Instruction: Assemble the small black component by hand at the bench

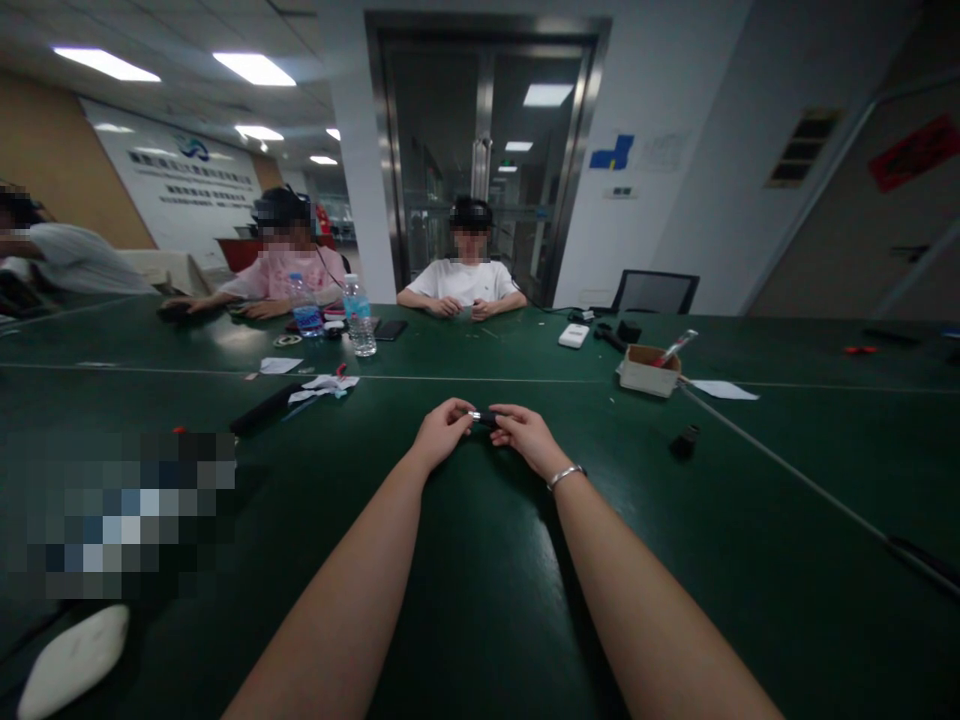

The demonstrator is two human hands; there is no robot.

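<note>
Between my hands, above the middle of the green table (480,560), is a small black stick with a silver end (487,418). It lies roughly level, its silver end toward the left. The fingertips of my left hand (442,432) are closed at the silver end. Thumb and fingers of my right hand (531,438), which has a silver bracelet (566,477) at the wrist, pinch the black end. The stick is too small to tell its exact kind, and fingers cover both its tips.
To the right stand a small black object (684,441) and an open box (649,372) with a tube-like thing in it. Water bottles (360,318) and crumpled paper (322,386) are at the left. A white mouse-shaped object (75,660) lies near left. Across the table sits a person (469,280).
</note>
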